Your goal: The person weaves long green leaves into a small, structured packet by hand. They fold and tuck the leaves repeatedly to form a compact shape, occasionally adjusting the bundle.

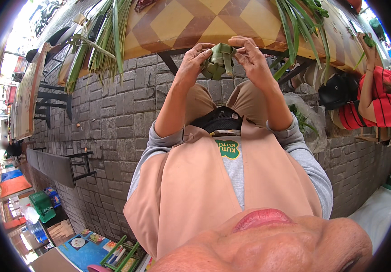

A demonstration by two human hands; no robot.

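Both hands are up in front of the chest, just under the table (191,22) edge; the left hand (193,61) and the right hand (252,59) pinch a folded green leaf pouch (219,61) between their fingertips; loose long leaves (105,41) lie on the table to the left; another person (376,97) in red sits at the right.

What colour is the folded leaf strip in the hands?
Green; the folded leaf strip shows best in the head view.

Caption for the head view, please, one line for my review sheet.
Both hands, left hand and right hand, hold a folded green palm-leaf pouch before a table strewn with long leaves.
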